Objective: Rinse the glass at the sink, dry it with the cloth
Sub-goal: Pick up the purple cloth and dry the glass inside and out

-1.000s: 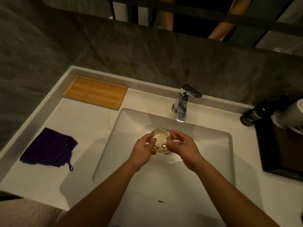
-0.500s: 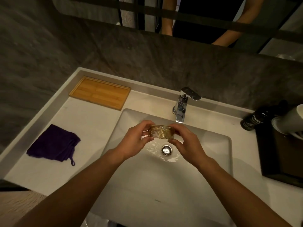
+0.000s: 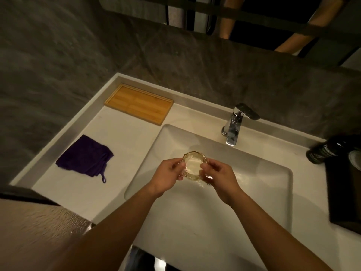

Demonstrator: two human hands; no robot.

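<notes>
Both your hands, left [image 3: 169, 176] and right [image 3: 218, 178], clasp the glass [image 3: 193, 166] at frame centre, over the sink [image 3: 263, 184] so drips fall in. No water shows at the tap [image 3: 233, 130]. The cloth [image 3: 85, 155] waits at middle left on the table [image 3: 125, 145].

Left hand [image 3: 168, 177] and right hand [image 3: 218, 178] are gripping a glass [image 3: 193, 165] over the sink [image 3: 254, 173]. A purple cloth [image 3: 84, 156] is lying on the counter [image 3: 121, 143], well apart.
</notes>
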